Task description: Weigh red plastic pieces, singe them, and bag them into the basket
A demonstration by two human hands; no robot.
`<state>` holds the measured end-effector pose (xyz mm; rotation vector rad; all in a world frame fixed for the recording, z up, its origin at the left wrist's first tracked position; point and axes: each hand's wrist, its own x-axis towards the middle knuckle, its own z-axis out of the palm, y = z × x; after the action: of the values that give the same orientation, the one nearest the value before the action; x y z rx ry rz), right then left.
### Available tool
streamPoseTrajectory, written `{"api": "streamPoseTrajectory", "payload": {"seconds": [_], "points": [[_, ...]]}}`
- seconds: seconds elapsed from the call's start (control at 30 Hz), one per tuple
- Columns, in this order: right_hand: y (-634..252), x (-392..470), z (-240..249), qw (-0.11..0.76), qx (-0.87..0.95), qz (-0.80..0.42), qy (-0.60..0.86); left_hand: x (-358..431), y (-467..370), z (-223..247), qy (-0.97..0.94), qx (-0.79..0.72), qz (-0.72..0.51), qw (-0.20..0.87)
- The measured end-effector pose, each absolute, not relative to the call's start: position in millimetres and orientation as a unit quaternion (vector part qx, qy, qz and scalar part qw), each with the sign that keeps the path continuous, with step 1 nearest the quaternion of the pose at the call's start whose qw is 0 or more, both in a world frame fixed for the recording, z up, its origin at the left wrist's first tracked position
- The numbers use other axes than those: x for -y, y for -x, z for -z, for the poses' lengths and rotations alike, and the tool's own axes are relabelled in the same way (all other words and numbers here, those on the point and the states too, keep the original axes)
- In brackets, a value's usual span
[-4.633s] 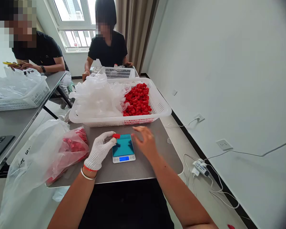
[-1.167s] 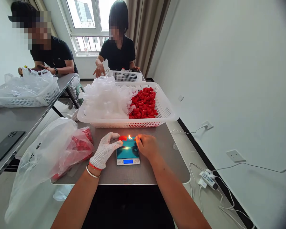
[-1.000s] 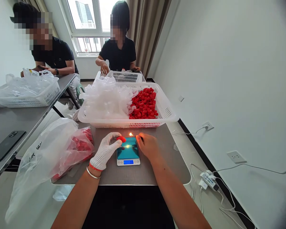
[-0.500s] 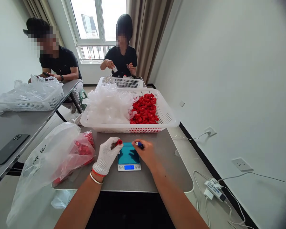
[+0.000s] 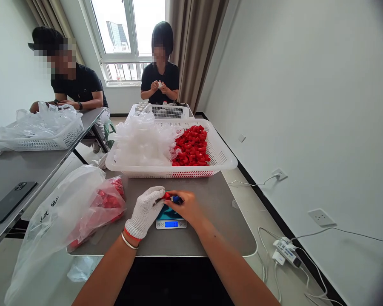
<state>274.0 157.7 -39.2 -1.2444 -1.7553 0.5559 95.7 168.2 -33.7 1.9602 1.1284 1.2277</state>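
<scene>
My left hand (image 5: 143,211), in a white knit glove with a red-edged cuff, is closed on a small red plastic fitting (image 5: 167,196). From the other side my bare right hand (image 5: 189,207) grips a short dark-blue tool (image 5: 176,199), its near end meeting the fitting. Fingers cover much of both, so the tool's exact kind does not show. Just below the hands lies a small digital scale (image 5: 171,224) with a teal plate and a lit blue display.
Beyond the hands stands a white basket (image 5: 166,169) holding translucent bags (image 5: 140,144) and red fittings (image 5: 192,146). A plastic bag (image 5: 60,212) with red pieces hangs off the table's left side. Two people sit farther back. Cables and a power strip (image 5: 287,251) lie right.
My hands have come together above the scale, the blue tool moving left to the red fitting. The co-worker at the back has brought both hands together around a white item.
</scene>
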Motion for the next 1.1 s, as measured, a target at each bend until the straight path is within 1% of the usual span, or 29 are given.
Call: {"api": "streamPoseTrajectory", "payload": {"seconds": [0.17,0.3,0.37,0.43,0.6,0.83,1.1], "points": [[-277.9,-156.6,36.9,0.456,0.700,-0.239,0.494,-165.5,-98.8,24.1,-0.665,-0.459,-0.465,0.362],[-281.6,-157.5,35.4,0.450,0.730,-0.259,0.445,-163.5,-99.7,17.6,-0.592,-0.478,-0.435,0.482],[-281.8,-158.4,35.6,0.448,0.743,-0.245,0.432,-163.1,-99.8,15.7,-0.562,-0.482,-0.416,0.528],[-282.0,-159.0,36.1,0.445,0.740,-0.218,0.454,-163.6,-99.5,15.1,-0.528,-0.487,-0.425,0.551],[-287.5,-159.6,35.9,0.448,0.669,-0.172,0.567,-166.7,-97.1,16.2,-0.469,-0.480,-0.487,0.559],[-291.8,-162.9,34.8,0.441,0.629,-0.192,0.610,-166.1,-97.8,16.1,-0.480,-0.478,-0.486,0.552],[-286.5,-163.4,37.7,0.352,0.669,-0.122,0.644,-163.6,-100.1,12.8,-0.491,-0.475,-0.450,0.576]]}}
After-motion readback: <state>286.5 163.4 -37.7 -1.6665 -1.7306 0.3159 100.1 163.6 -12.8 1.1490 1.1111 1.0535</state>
